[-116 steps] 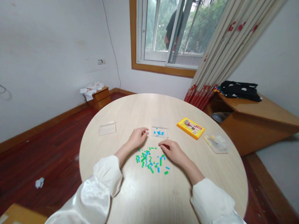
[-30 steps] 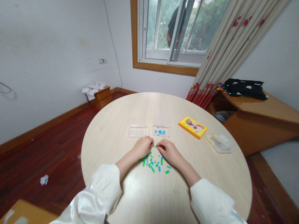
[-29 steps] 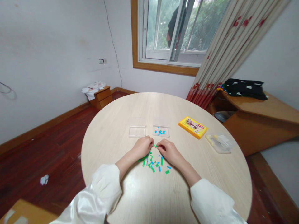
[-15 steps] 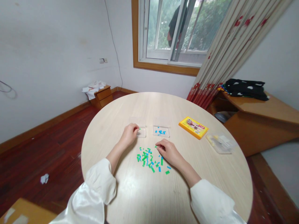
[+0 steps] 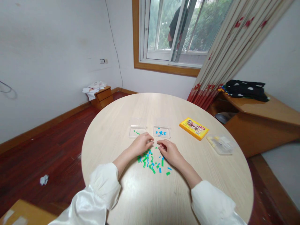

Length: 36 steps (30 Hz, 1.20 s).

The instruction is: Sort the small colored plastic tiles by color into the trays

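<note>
My left hand [image 5: 142,145] is over the far side of a loose pile of small green and blue building bricks [image 5: 150,161], its thumb and fingers apart. Facing it, my right hand [image 5: 168,150] has its fingers curled and pinched together; whatever is between them is too small to make out. A small green brick [image 5: 156,147] lies just below its fingertips. Beyond my left hand stands a clear plastic box [image 5: 130,132] with a few green bricks inside. Another clear box [image 5: 169,133], to its right, contains several blue bricks.
A yellow box [image 5: 194,128] lies on the round table [image 5: 150,197] at the right. Beside it is a clear container [image 5: 221,145] with pale yellow pieces. A wooden cabinet [image 5: 264,125] stands past the table's right edge. A person [image 5: 174,28] is outside the window.
My left hand has moved right and nearer, from the left box to beside my right hand, and its fingers have parted. Green bricks now show in that box. My right hand has barely moved.
</note>
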### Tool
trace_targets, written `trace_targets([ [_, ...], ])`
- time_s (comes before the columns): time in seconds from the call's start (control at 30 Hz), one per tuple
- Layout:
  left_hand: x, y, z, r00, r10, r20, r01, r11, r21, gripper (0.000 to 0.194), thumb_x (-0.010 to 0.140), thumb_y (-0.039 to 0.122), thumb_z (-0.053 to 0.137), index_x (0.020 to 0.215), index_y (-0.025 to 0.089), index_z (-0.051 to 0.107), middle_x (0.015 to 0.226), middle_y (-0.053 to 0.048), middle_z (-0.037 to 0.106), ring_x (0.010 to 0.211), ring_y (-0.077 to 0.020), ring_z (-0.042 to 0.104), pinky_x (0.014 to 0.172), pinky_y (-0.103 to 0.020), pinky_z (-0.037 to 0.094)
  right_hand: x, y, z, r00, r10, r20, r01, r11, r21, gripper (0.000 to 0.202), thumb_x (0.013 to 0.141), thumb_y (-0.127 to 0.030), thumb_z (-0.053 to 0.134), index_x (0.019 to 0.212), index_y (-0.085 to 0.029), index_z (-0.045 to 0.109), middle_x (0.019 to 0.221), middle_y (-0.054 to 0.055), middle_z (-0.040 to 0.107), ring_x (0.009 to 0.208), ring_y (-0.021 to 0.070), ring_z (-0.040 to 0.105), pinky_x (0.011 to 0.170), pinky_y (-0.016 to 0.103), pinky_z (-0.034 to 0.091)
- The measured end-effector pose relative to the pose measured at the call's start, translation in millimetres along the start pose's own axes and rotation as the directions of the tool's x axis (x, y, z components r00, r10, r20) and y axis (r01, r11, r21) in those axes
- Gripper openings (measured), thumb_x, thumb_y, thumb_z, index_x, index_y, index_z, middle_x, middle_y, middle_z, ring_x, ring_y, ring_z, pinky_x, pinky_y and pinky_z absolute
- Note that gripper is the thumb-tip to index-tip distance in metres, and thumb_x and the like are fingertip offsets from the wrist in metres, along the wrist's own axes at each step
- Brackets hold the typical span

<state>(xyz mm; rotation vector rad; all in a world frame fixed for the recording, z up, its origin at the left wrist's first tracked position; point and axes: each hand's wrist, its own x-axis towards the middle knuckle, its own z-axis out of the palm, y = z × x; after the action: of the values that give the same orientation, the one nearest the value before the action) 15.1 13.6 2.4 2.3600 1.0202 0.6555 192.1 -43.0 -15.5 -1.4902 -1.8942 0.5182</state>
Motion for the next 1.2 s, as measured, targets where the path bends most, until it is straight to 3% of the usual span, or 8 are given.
trace_targets([
  [0.13,0,14,13.6,0.99,0.01,0.137,-0.016,0.999,0.042,0.007,0.078,0.02,0.062,0.08,0.015,0.066,0.082,-0.005,0.061,0.08,-0.017,0.058,0.075,-0.026,0.044,0,2,-1,0.999,0.009,-0.037,-0.008,1.0,0.022,0.028,0.077,-0.011,0.048,0.1,-0.014,0.064,0.079,0.006,0.065,0.069,0.0156,0.059,0.068,0.03,0.05],
  [0.47,2,18,20.3,0.989,-0.022,0.149,0.004,0.993,0.118,0.016,0.079,0.009,0.051,0.077,0.014,0.066,0.084,-0.006,0.063,0.081,-0.0178,0.058,0.077,-0.027,0.045,1,3,-1,0.999,0.033,-0.031,-0.032,0.999,0.036,0.031,0.077,-0.013,0.048,0.104,-0.013,0.063,0.079,0.006,0.065,0.067,0.0158,0.059,0.065,0.03,0.05],
  [0.63,2,1,-2.4,0.996,-0.066,-0.056,0.071,0.994,0.083,0.013,0.078,0.011,0.052,0.078,0.014,0.064,0.082,-0.006,0.063,0.082,-0.0176,0.057,0.077,-0.027,0.044,0,1,-2,0.999,0.044,-0.024,-0.043,0.998,0.044,0.03,0.077,-0.014,0.047,0.103,-0.012,0.063,0.077,0.006,0.064,0.065,0.0152,0.059,0.064,0.029,0.05],
  [0.77,3,-25,-25.1,0.947,-0.182,-0.265,0.207,0.976,0.07,0.015,0.079,0.01,0.05,0.078,0.014,0.064,0.082,-0.006,0.063,0.079,-0.017,0.057,0.077,-0.029,0.044,0,-1,-2,0.999,0.041,-0.021,-0.04,0.998,0.042,0.03,0.078,-0.015,0.047,0.103,-0.011,0.064,0.077,0.007,0.064,0.066,0.0157,0.059,0.065,0.029,0.05],
  [0.97,3,-46,-31.1,0.915,-0.233,-0.33,0.267,0.962,0.062,0.018,0.076,0.01,0.054,0.089,0.013,0.066,0.091,-0.007,0.064,0.082,-0.0172,0.059,0.079,-0.029,0.045,-2,0,-2,0.999,0.042,-0.025,-0.041,0.998,0.05,0.03,0.079,-0.016,0.047,0.103,-0.011,0.064,0.078,0.007,0.065,0.066,0.0153,0.059,0.065,0.029,0.05],
  [1.07,1,-38,-28.9,0.957,-0.171,-0.235,0.183,0.983,0.03,0.016,0.077,0.012,0.056,0.089,0.013,0.067,0.088,-0.006,0.065,0.078,-0.0162,0.058,0.076,-0.028,0.045,-1,1,-1,0.999,0.042,-0.03,-0.04,0.998,0.054,0.029,0.079,-0.017,0.047,0.102,-0.012,0.064,0.078,0.006,0.065,0.066,0.0149,0.059,0.065,0.028,0.05],
  [1.13,-2,-28,-27.3,0.993,-0.09,-0.071,0.089,0.996,-0.013,0.016,0.077,0.013,0.056,0.087,0.013,0.068,0.083,-0.005,0.066,0.075,-0.0151,0.058,0.072,-0.026,0.045,-1,1,-1,0.999,0.042,-0.029,-0.04,0.997,0.058,0.029,0.079,-0.017,0.047,0.102,-0.011,0.064,0.078,0.006,0.065,0.066,0.0149,0.059,0.064,0.028,0.05],
  [1.2,-5,-18,-25.6,0.995,0.002,0.1,0.002,0.999,-0.048,0.016,0.077,0.011,0.056,0.085,0.014,0.069,0.081,-0.005,0.066,0.073,-0.0143,0.058,0.071,-0.025,0.044,-1,1,-2,0.999,0.042,-0.03,-0.04,0.997,0.063,0.029,0.079,-0.017,0.048,0.103,-0.011,0.064,0.078,0.007,0.065,0.066,0.0151,0.059,0.064,0.028,0.05],
])
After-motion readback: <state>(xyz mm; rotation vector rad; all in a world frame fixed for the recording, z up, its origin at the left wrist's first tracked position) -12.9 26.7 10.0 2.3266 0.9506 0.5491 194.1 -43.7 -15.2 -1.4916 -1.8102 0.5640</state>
